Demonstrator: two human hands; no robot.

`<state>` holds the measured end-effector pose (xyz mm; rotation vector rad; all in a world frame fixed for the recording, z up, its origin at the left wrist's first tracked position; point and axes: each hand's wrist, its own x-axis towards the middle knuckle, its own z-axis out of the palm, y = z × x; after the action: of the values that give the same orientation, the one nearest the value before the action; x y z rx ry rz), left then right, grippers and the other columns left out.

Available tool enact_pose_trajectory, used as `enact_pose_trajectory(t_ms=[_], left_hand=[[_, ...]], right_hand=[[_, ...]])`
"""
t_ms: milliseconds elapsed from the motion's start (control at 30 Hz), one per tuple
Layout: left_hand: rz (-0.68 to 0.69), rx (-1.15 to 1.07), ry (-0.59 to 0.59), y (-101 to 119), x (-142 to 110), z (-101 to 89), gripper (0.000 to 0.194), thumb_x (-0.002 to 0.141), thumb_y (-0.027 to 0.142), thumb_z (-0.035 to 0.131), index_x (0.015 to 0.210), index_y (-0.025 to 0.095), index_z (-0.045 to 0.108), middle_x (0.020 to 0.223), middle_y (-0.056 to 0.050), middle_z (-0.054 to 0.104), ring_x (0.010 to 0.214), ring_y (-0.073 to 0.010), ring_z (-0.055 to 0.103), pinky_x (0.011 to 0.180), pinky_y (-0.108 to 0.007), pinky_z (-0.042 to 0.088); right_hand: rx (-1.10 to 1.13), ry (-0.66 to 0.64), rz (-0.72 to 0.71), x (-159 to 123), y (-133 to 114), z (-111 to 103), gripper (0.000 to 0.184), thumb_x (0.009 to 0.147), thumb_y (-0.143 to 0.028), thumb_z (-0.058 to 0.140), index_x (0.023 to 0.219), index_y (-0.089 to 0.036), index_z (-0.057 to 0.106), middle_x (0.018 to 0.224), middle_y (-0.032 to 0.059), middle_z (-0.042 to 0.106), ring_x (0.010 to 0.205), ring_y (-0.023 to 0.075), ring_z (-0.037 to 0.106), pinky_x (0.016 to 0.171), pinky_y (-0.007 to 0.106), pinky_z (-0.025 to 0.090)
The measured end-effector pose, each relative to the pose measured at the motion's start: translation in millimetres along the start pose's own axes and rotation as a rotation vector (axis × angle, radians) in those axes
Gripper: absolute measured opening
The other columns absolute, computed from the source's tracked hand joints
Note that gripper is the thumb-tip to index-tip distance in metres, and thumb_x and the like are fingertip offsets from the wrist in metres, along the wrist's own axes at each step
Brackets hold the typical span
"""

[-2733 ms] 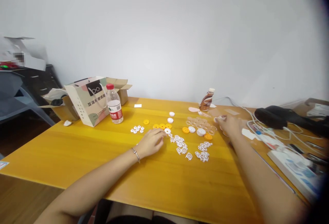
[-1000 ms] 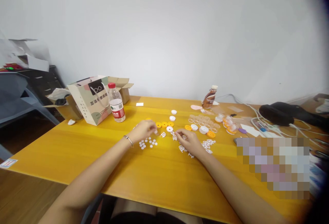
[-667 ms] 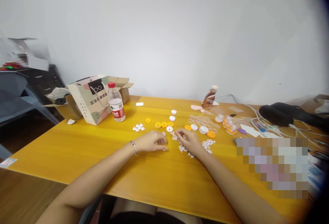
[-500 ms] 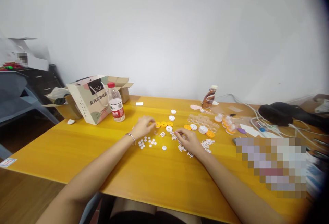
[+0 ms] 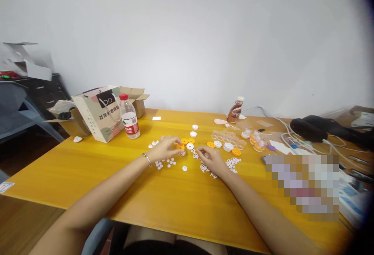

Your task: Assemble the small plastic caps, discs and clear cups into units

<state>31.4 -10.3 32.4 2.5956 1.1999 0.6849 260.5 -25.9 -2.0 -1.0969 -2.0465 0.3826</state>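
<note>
My left hand (image 5: pixel 166 149) is closed round the edge of an orange round disc (image 5: pixel 179 146), thumb below and fingers above. Just beyond it, two more orange discs (image 5: pixel 191 140) lie beside a white ring-shaped disc (image 5: pixel 189 146). My right hand (image 5: pixel 212 159) has thumb and forefinger pinched together over white openwork pieces (image 5: pixel 195 155); whatever is between the fingertips is too small to make out. Small white round caps (image 5: pixel 168 161) are scattered in front of my left hand. One larger white cap (image 5: pixel 184 168) lies between my forearms.
At the left stand a paper bag (image 5: pixel 101 120), a water bottle (image 5: pixel 130 118) and a cardboard box (image 5: pixel 137 101). Rightward are clear rings (image 5: pixel 228 135), orange-and-white assemblies (image 5: pixel 257 140), a coffee bottle (image 5: pixel 235 110) and tangled cables (image 5: pixel 289 130).
My left hand has closed on the leftmost orange disc and drawn it slightly towards me, out of its row. My right hand stays nearly in place. The view has shifted slightly.
</note>
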Motion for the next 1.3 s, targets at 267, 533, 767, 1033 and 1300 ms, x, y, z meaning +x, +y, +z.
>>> enact_pose_trajectory(t_ms=[267,533,767,1033,1300], left_hand=[[0.164,0.009,-0.183,31.7,-22.3,14.8,0.034,0.074,0.049,0.053,0.094,0.021,0.052,0.088,-0.001,0.061,0.087,-0.0174,0.053,0.080,-0.031,0.029],[0.084,-0.068,-0.223,3.8,-27.6,-5.9,0.021,0.082,0.037,0.047,0.086,0.018,0.056,0.087,-0.002,0.062,0.078,-0.0125,0.054,0.071,-0.023,0.036],[0.064,0.001,-0.310,-15.0,-31.7,-10.2,0.017,0.073,0.033,0.058,0.078,0.017,0.059,0.080,-0.001,0.062,0.072,-0.0121,0.055,0.067,-0.021,0.037],[0.058,-0.097,-0.310,-12.3,-31.0,-10.5,0.022,0.072,0.038,0.059,0.077,0.017,0.059,0.078,-0.002,0.062,0.070,-0.0127,0.056,0.065,-0.022,0.039],[-0.009,0.072,-0.099,-16.2,-26.3,-1.7,0.020,0.083,0.029,0.045,0.090,0.020,0.060,0.087,-0.003,0.060,0.082,-0.0150,0.053,0.075,-0.026,0.037]], right_hand=[[-0.001,-0.004,-0.014,-0.6,-1.3,1.4,0.018,0.082,-0.031,0.043,0.077,-0.019,0.057,0.070,0.0013,0.062,0.064,0.0144,0.056,0.062,0.025,0.043],[0.009,-0.070,-0.001,-1.9,-5.5,-0.9,0.019,0.082,-0.032,0.044,0.080,-0.019,0.058,0.075,0.0030,0.063,0.068,0.0152,0.058,0.065,0.027,0.044],[-0.025,-0.230,-0.103,-4.3,-16.5,-1.3,0.017,0.081,-0.033,0.047,0.083,-0.019,0.056,0.079,0.0037,0.060,0.074,0.0159,0.056,0.071,0.029,0.044],[-0.076,-0.288,-0.177,-7.6,-19.9,4.9,0.023,0.074,-0.039,0.056,0.089,-0.022,0.057,0.085,0.0050,0.058,0.082,0.0191,0.052,0.075,0.033,0.041],[-0.102,-0.346,-0.193,-7.6,-26.0,6.6,0.028,0.071,-0.040,0.060,0.091,-0.022,0.056,0.089,0.0053,0.058,0.086,0.0203,0.051,0.077,0.033,0.039]])
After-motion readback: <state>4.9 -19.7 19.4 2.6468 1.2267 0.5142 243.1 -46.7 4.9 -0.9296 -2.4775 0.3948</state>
